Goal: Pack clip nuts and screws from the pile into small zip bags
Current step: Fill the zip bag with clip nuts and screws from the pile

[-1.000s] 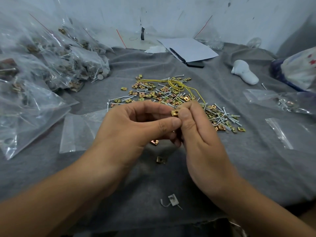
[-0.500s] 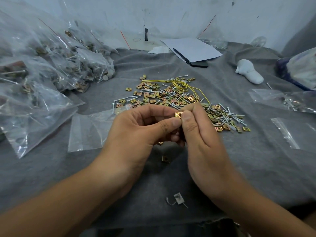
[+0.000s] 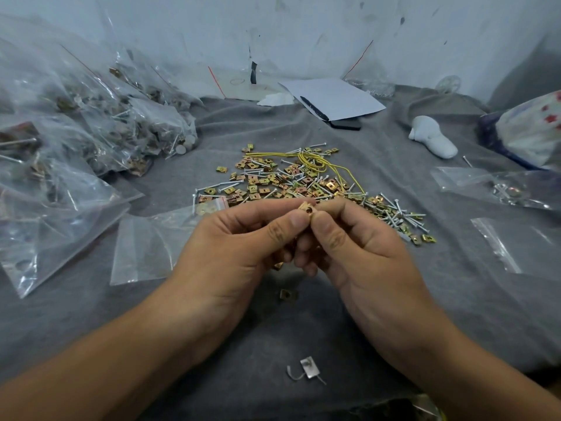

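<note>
Both forearms are bare, no sleeves or jewellery.

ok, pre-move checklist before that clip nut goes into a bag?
1. Clip nut held: ok, pinched between left hand and right hand.
2. Empty bag within reach: ok, lies flat beside the left hand.
3. Bag mouth open: cannot tell.
4. A hand free to lift the bag: not ok, both are on the nut.
5. Pile stocked: ok, nuts and screws remain.
6. Strays: not ok, a loose nut lies on the cloth under the hands.
</note>
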Tool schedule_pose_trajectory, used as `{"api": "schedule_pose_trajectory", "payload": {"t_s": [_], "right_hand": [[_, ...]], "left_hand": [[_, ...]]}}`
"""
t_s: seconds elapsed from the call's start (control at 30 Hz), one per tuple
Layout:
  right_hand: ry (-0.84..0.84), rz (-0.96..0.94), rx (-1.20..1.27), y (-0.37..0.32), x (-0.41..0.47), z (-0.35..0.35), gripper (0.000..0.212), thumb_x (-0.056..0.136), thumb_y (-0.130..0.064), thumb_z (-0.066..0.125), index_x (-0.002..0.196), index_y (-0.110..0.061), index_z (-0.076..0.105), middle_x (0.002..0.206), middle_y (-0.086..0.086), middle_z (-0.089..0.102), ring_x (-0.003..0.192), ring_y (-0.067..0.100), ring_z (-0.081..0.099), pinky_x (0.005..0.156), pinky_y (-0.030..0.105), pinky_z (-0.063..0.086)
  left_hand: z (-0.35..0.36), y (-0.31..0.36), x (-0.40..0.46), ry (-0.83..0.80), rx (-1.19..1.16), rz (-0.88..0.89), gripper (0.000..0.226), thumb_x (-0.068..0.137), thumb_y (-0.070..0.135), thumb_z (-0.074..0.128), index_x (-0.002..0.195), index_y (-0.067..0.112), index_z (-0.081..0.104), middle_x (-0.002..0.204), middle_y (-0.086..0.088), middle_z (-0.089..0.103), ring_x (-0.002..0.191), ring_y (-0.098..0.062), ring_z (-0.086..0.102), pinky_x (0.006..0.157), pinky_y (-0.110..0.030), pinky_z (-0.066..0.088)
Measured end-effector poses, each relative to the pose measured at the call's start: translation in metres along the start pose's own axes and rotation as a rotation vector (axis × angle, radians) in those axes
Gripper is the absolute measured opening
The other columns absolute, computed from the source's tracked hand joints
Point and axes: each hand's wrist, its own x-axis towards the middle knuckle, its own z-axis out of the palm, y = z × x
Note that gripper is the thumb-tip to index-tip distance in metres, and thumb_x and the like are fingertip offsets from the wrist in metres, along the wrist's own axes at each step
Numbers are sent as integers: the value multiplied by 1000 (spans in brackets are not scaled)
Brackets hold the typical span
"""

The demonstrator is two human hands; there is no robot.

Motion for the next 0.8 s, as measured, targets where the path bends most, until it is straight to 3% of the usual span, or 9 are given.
{"api": "schedule_pose_trajectory", "payload": {"t_s": [0.1,0.27,0.4,0.5,0.67,0.8], "right_hand": [[30,37,21,-1,1,-1,18,88,-35,69,92,-20,78,79,7,72,70,18,65,61,24,51],[63,82,19,-2,0,-1,19,82,-35,74,90,-18,80,81,11,74,68,19,66,58,25,51],[109,89,-13,-4,0,-7,24,75,-34,82,91,-17,78,81,10,73,68,18,67,58,25,52],[138,51,-99,-8,-2,-13,25,73,-32,85,92,-18,76,84,10,73,71,18,67,61,25,54],[193,7,-240,-9,-4,-17,29,78,-25,84,103,-15,72,97,12,75,88,27,74,68,29,58],[104,27,-141,-13,-4,-14,35,85,-15,75,119,-12,75,109,10,78,95,22,77,81,27,61]], "left_hand": [[1,-1,0,19,-58,-18,32,78,18,84,106,5,80,74,-14,63,70,-27,57,80,-52,44],[4,-2,-4,-1,-173,-51,31,77,16,77,104,2,80,89,-21,64,70,-23,62,64,-35,57],[0,-2,-3,31,-99,-44,37,71,22,80,103,4,81,110,-24,75,95,-29,68,85,-40,51],[-3,1,-1,45,39,18,33,67,29,82,96,14,84,103,-13,79,87,-19,68,67,-23,52],[-6,-1,0,-18,100,73,22,81,19,81,102,11,82,98,-18,79,84,-24,74,58,-22,54],[-7,4,2,-28,163,112,21,82,17,79,101,10,82,87,-21,77,72,-24,73,60,-23,56]]}}
